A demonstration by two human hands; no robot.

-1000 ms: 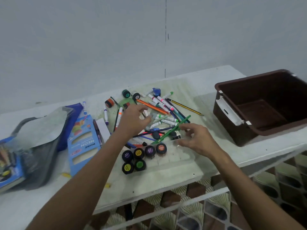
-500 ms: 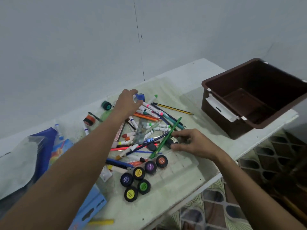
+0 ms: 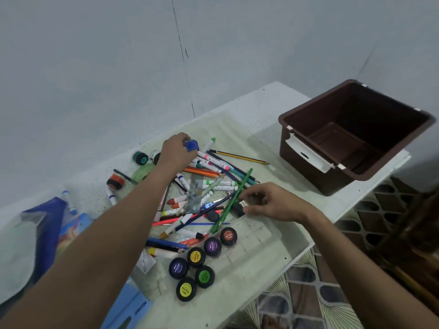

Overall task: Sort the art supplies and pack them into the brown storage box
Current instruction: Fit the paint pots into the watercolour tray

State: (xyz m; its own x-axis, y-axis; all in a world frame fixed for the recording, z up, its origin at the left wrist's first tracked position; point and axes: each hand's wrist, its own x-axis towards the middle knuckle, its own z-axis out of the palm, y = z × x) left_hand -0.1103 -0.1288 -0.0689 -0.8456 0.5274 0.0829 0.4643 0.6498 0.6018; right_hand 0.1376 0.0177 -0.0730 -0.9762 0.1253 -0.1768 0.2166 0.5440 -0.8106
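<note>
A heap of markers, pencils and pens (image 3: pixel 209 184) lies in the middle of the white table (image 3: pixel 249 269). At its far edge my left hand (image 3: pixel 174 150) grips a blue-capped paint pot (image 3: pixel 192 145). My right hand (image 3: pixel 273 201) pinches a small black paint pot (image 3: pixel 240 207) lying on its side at the heap's near right edge. Several black paint pots (image 3: pixel 197 264) with coloured lids stand in a cluster near the front. The brown storage box (image 3: pixel 356 136) sits at the table's right end with nothing visible inside.
Two more pots, one with a teal lid (image 3: pixel 140 157) and one orange (image 3: pixel 115 182), lie at the back left. A blue marker carton (image 3: pixel 128 309) and a blue pouch (image 3: pixel 45 224) occupy the left side. The wall stands close behind. Patterned floor shows below the table's front edge.
My left hand reached from the heap's middle to its far edge and took hold of the blue-capped pot. My right hand closed its fingers on the small black pot. The view swung left.
</note>
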